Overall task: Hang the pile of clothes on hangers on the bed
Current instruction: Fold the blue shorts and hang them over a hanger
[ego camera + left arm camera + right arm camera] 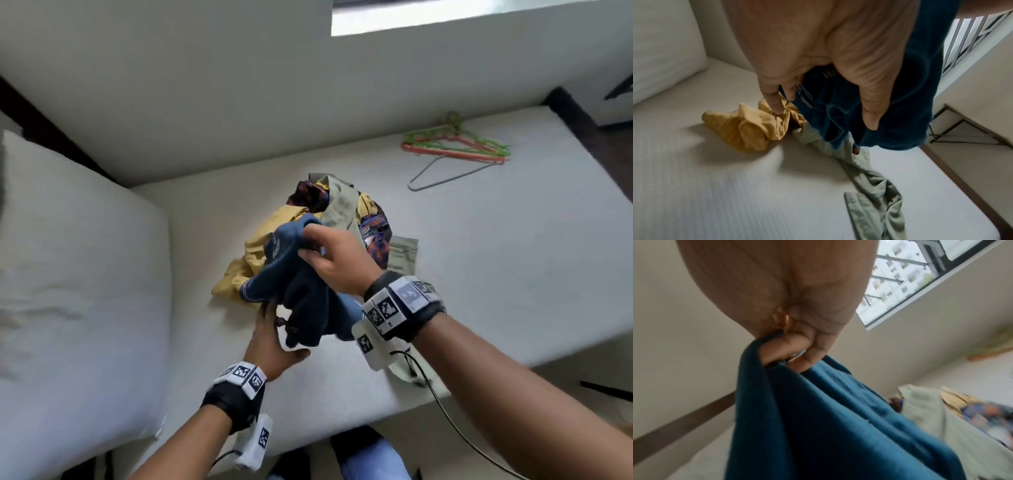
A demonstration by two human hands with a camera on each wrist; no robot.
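Blue garment lifted off the pile, both hands working it.

Curled fingers [785, 348] of the right hand [337, 262] pinch a fold of the blue garment [301, 284] at its top, holding it up so the cloth hangs free of the clothes pile [346, 212]; below, the left hand [274, 339] takes the lower edge between thumb and fingers [774, 104], probably feeling for a hem or opening before a hanger goes in. Under it lie a yellow shirt [754, 126] and a pale green piece [875, 199] on the bed [479, 274]. Hangers [455, 147] wait well apart, near the wall, so none is in use yet.
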